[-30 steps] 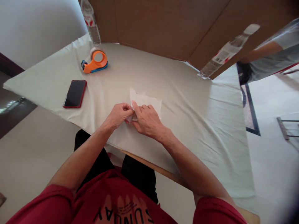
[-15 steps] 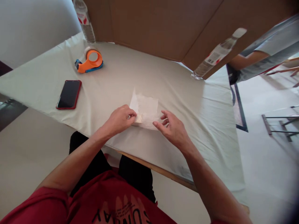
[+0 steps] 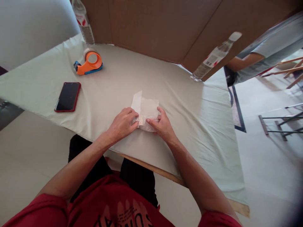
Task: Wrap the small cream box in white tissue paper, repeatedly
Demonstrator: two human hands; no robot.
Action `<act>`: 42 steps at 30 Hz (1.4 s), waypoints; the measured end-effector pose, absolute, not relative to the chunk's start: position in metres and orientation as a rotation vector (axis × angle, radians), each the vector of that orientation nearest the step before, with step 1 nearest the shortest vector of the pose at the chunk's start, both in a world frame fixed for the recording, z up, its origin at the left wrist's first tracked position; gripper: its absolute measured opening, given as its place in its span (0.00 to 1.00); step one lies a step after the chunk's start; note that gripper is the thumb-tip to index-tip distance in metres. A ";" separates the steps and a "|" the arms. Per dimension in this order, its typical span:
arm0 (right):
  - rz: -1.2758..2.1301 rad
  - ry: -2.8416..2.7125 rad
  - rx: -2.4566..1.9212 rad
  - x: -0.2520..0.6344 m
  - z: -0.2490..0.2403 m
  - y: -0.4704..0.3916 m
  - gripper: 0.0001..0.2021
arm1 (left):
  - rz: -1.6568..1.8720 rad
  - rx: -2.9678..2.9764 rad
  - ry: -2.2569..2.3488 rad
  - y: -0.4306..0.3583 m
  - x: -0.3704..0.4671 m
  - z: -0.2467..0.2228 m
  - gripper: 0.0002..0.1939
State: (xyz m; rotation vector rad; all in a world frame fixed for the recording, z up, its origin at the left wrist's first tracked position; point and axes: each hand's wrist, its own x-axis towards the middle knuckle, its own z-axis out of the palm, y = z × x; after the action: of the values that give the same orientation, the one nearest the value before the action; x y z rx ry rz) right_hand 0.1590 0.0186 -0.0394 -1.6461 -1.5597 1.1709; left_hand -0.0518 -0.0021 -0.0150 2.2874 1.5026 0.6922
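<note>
A thin whitish sheet (image 3: 149, 107) lies on the pale tablecloth in front of me, with one corner at its left folded up. On its near part sits a small beige block (image 3: 141, 120), partly covered by the sheet. My left hand (image 3: 124, 123) pinches the sheet's left edge beside the block. My right hand (image 3: 162, 124) grips the sheet's right side, thumb on top and fingers partly hidden at the edge.
A red-edged phone (image 3: 68, 96) and an orange tape dispenser (image 3: 90, 63) lie to the left. Bottles stand at the back left (image 3: 83, 23) and right (image 3: 215, 56) against a brown cardboard panel (image 3: 151, 28). A person's arm (image 3: 246, 61) shows beyond it.
My right hand has moved left and closed on the sheet's right side. The sheet's near part is now drawn up around the block. The whole view has shifted slightly.
</note>
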 end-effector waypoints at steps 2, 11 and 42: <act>1.216 -1.492 -1.651 0.155 -0.041 0.019 0.50 | 0.652 2.299 1.526 -0.003 -0.049 -0.013 0.08; 0.939 -1.736 -1.569 0.139 -0.024 0.019 0.41 | 0.349 2.388 1.519 0.004 -0.045 0.001 0.11; 1.091 -1.991 -1.239 0.144 -0.007 0.014 0.34 | 1.000 1.853 1.594 -0.009 -0.030 -0.034 0.23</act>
State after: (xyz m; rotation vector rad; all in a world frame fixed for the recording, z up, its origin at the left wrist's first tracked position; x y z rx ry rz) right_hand 0.1437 0.0136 -0.0069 -1.2392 -1.9914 1.0906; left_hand -0.0299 -0.0086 -0.0338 1.8535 1.5943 1.0000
